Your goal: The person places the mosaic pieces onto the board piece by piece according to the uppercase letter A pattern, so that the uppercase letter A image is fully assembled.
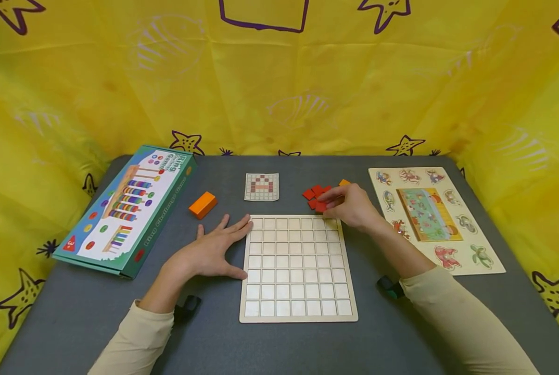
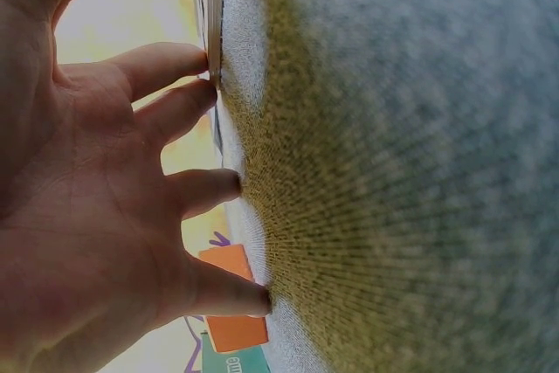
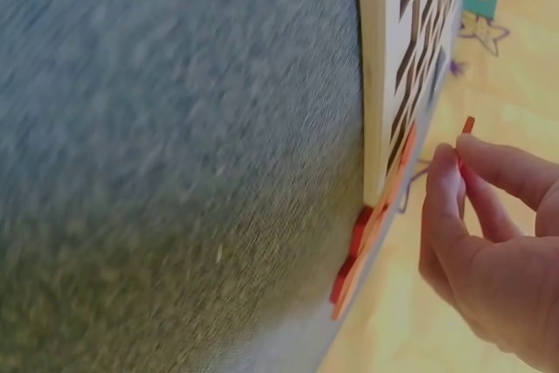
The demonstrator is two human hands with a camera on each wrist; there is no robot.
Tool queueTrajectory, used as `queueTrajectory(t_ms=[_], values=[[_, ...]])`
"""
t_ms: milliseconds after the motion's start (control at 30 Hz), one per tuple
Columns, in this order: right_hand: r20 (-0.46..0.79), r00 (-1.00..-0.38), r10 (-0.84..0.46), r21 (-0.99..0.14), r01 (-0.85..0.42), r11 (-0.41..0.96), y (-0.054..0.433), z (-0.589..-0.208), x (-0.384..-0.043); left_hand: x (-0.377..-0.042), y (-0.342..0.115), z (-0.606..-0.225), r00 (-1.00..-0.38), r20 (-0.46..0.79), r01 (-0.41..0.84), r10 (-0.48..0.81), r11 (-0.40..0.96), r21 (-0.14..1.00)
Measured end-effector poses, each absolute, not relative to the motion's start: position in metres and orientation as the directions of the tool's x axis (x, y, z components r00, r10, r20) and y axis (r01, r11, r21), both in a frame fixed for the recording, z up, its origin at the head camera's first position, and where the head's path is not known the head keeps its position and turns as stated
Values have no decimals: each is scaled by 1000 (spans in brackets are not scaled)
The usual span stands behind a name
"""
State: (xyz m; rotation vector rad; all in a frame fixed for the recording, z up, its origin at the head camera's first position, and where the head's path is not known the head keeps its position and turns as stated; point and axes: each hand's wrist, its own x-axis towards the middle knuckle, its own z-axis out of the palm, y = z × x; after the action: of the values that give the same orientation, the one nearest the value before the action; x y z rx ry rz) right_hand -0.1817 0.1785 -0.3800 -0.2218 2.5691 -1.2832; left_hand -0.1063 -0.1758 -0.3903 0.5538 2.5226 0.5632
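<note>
A wooden grid board point(image 1: 303, 262) of square cells lies on the dark table. My left hand point(image 1: 210, 252) rests beside its left side with fingers spread, thumb and a fingertip at the board's edge. My right hand point(image 1: 351, 206) is over the board's far right corner, beside a loose group of red square tiles point(image 1: 313, 194). Between thumb and fingertips it pinches a small red tile point(image 3: 469, 125), held up above the table in the right wrist view. An orange block point(image 1: 203, 204) lies beyond the left hand and shows behind the little finger in the left wrist view.
Behind the board is a small pattern card point(image 1: 262, 187). A ring game box point(image 1: 128, 208) stands at the left, and a sea-animal puzzle board point(image 1: 471, 250) lies at the right. Another orange piece point(image 1: 344, 182) peeks out behind the right hand. Yellow cloth point(image 1: 279, 78) surrounds the table.
</note>
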Motion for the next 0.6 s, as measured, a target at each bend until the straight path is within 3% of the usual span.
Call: queueTrajectory(t_ms=[233, 600], values=[[-210, -929, -306, -859, 26, 511, 164, -382, -180, -107, -176, -391, -797, -376, 269, 472, 836, 478], [-226, -904, -362, -860, 11, 510, 146, -385, -177, -106, -176, -391, -799, -368, 272, 476, 831, 484]])
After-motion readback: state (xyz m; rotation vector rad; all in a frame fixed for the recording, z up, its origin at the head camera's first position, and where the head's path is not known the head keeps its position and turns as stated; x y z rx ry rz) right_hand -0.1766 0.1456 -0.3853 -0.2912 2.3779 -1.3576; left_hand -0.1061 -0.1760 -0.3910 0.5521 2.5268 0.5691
